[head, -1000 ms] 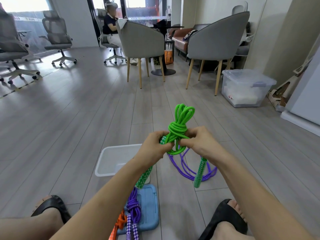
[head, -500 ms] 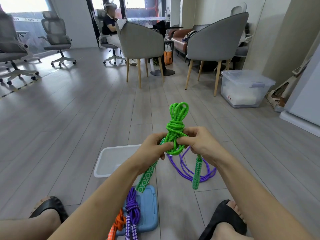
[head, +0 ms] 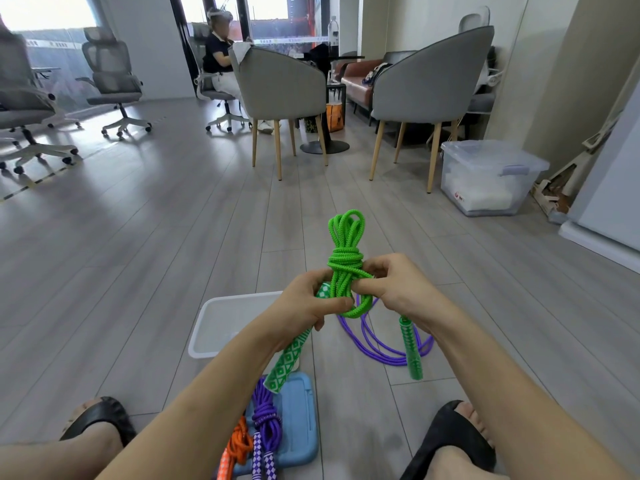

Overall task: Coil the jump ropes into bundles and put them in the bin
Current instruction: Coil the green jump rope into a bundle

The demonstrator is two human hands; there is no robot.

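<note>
The green jump rope [head: 346, 258] is held up mid-air, dead centre of the view, folded into a hank w/ a few wraps cinched round its waist and a fan of loops sticking up at 12 o'clock. Braided cord, so prob soft, light and floppy w/ decent friction, and the wraps should bite and hold once snugged. The only stiff bits are the two patterned handles: one pokes down at 7 o'clock out of the left hand [head: 304, 306], the other dangles at 5 o'clock below the right hand [head: 398, 289].

Left hand's fingers are curled round the lower strands and the top of that handle. Right hand's thumb and forefinger pinch the cord right at the wrap, the other fingers curled behind. IMO the waist is the spot to hold: grab the loops instead and the thing prob slumps apart, and the swinging handle could tug the tail loose.

On the floor past the hands, at 5 o'clock, a loose purple jump rope [head: 381, 351] lies uncoiled. At 8 o'clock sits the white bin [head: 221, 323]. Down at 6 o'clock a blue lid [head: 301, 420] carries a tied purple bundle [head: 265, 417] and an orange bundle [head: 239, 445], side by side.
</note>
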